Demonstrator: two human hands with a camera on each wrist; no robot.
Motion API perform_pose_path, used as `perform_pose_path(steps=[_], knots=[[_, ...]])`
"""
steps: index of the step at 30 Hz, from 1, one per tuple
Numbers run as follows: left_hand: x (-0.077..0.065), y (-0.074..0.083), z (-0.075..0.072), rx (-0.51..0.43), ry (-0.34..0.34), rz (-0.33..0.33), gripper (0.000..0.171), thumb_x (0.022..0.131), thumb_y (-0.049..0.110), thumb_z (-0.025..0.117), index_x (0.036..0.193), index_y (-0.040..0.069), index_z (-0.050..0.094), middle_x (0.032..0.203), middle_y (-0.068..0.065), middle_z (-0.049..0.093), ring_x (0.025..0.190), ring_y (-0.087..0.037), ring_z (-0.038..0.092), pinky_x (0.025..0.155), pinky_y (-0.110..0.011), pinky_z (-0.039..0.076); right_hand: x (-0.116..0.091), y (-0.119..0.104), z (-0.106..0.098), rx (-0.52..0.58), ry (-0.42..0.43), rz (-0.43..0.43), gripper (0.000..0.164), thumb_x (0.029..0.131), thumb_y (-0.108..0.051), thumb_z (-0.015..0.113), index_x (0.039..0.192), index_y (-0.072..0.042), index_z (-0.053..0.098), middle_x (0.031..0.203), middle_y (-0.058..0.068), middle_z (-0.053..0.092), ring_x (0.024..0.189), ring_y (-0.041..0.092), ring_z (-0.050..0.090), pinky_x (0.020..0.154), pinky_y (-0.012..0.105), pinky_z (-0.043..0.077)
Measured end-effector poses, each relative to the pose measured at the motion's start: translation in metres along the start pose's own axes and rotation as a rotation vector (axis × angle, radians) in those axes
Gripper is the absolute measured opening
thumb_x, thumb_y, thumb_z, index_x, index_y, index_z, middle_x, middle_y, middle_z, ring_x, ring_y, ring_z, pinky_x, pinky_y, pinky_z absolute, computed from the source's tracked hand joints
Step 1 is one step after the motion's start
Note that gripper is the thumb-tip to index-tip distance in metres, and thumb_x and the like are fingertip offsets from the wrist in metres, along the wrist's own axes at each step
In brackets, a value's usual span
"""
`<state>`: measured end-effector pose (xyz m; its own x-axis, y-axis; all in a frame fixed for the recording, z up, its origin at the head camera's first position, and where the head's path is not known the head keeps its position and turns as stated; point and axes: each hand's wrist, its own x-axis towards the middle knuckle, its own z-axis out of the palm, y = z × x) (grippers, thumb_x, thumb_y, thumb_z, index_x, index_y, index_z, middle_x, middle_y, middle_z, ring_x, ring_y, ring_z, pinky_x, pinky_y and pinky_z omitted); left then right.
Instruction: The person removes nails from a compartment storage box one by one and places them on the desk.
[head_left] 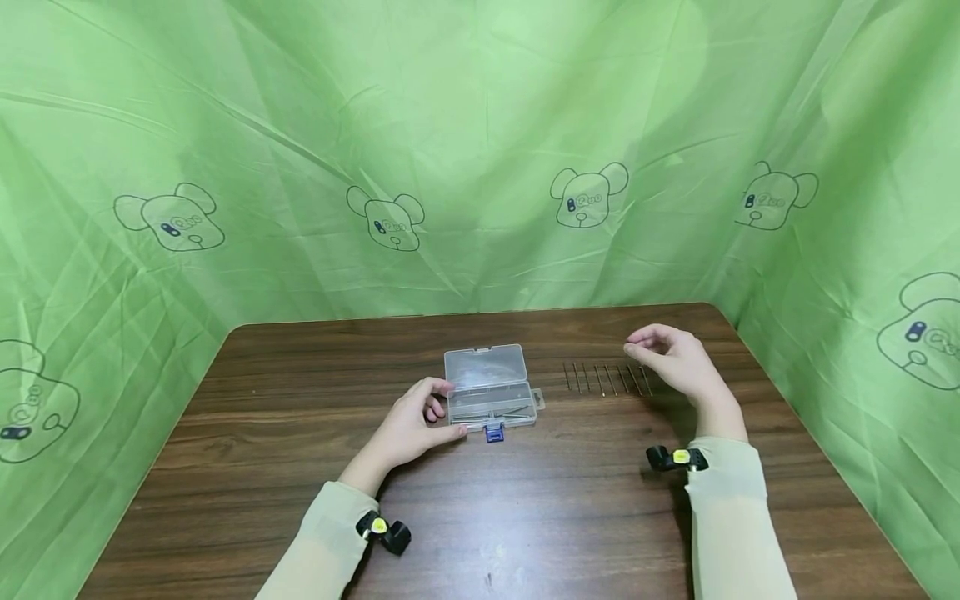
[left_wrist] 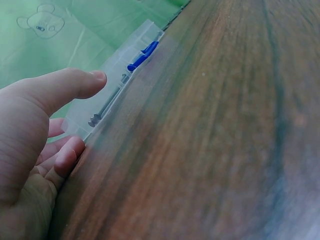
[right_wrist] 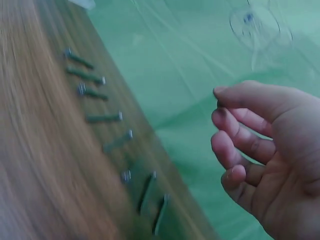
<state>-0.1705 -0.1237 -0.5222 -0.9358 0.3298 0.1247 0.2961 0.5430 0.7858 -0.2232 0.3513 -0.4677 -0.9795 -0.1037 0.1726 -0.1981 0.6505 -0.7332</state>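
A clear plastic organizer box [head_left: 491,400] lies on the table with its lid [head_left: 486,367] raised toward the back and a blue latch [head_left: 495,432] at its front. Long metal screws [left_wrist: 107,104] are inside the front of the box. My left hand [head_left: 411,423] holds the box's left end, thumb at the front corner and fingers along the side. To the right, several long screws [head_left: 602,381] form a row, spaced apart. Over the right end of that row hovers my right hand [head_left: 671,358], fingers loosely bent, thumb near the index fingertip, no object visible between them [right_wrist: 265,135].
The brown wooden table [head_left: 262,467] reaches back to a green cloth backdrop [head_left: 480,150] printed with bear-like faces, which also encloses both sides. A hanging tab [head_left: 537,399] sticks out from the box's right side toward the screws.
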Motion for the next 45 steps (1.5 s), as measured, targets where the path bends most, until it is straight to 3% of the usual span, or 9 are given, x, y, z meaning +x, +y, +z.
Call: perform_pose_path(steps=[9, 18, 25, 32, 38, 45], knots=[[0.001, -0.002, 0.001, 0.002, 0.007, 0.011, 0.07, 0.081, 0.035, 0.1, 0.136, 0.013, 0.064, 0.101, 0.001, 0.064, 0.087, -0.013, 0.061, 0.082, -0.027, 0.052, 0.008, -0.059, 0.036, 0.079, -0.093, -0.131, 0.02, 0.101, -0.027, 0.081, 0.115, -0.013, 0.077, 0.102, 0.002, 0.076, 0.092, 0.02, 0.069, 0.081, 0.03, 0.053], [0.001, -0.002, 0.0, 0.015, 0.016, 0.014, 0.07, 0.081, 0.035, 0.1, 0.137, 0.013, 0.064, 0.1, 0.001, 0.064, 0.087, -0.013, 0.061, 0.081, -0.028, 0.052, 0.008, -0.105, 0.089, 0.104, -0.37, -0.376, 0.023, 0.1, -0.019, 0.081, 0.12, -0.009, 0.075, 0.103, -0.007, 0.075, 0.097, 0.014, 0.07, 0.084, 0.036, 0.059], [0.002, -0.003, 0.0, 0.006, 0.013, 0.03, 0.07, 0.082, 0.034, 0.1, 0.138, 0.012, 0.064, 0.101, 0.0, 0.065, 0.087, -0.014, 0.062, 0.081, -0.028, 0.053, 0.007, -0.122, 0.13, 0.119, -0.338, -0.464, 0.021, 0.099, -0.018, 0.082, 0.118, -0.012, 0.076, 0.11, -0.004, 0.076, 0.099, 0.017, 0.071, 0.082, 0.042, 0.06], [0.001, -0.004, -0.002, 0.007, 0.009, 0.029, 0.069, 0.083, 0.033, 0.099, 0.137, 0.012, 0.064, 0.101, 0.0, 0.064, 0.087, -0.014, 0.062, 0.081, -0.028, 0.053, 0.007, -0.129, 0.162, 0.108, -0.352, -0.484, 0.02, 0.099, -0.02, 0.083, 0.117, -0.013, 0.077, 0.115, -0.003, 0.075, 0.106, 0.022, 0.072, 0.092, 0.046, 0.059], [0.0, -0.004, -0.002, 0.025, 0.01, 0.024, 0.069, 0.083, 0.035, 0.099, 0.138, 0.013, 0.063, 0.102, 0.002, 0.064, 0.087, -0.013, 0.062, 0.081, -0.028, 0.053, 0.007, -0.135, 0.178, 0.023, -0.413, -0.541, 0.009, 0.099, -0.018, 0.083, 0.107, -0.016, 0.08, 0.111, -0.004, 0.073, 0.111, 0.015, 0.068, 0.102, 0.038, 0.054], [0.0, -0.004, -0.002, 0.017, 0.005, 0.017, 0.069, 0.083, 0.035, 0.099, 0.138, 0.012, 0.063, 0.103, 0.001, 0.064, 0.088, -0.013, 0.062, 0.081, -0.028, 0.053, 0.006, -0.14, 0.183, -0.036, -0.423, -0.571, 0.004, 0.094, -0.015, 0.087, 0.098, -0.013, 0.086, 0.106, -0.002, 0.076, 0.105, 0.017, 0.069, 0.099, 0.037, 0.055]])
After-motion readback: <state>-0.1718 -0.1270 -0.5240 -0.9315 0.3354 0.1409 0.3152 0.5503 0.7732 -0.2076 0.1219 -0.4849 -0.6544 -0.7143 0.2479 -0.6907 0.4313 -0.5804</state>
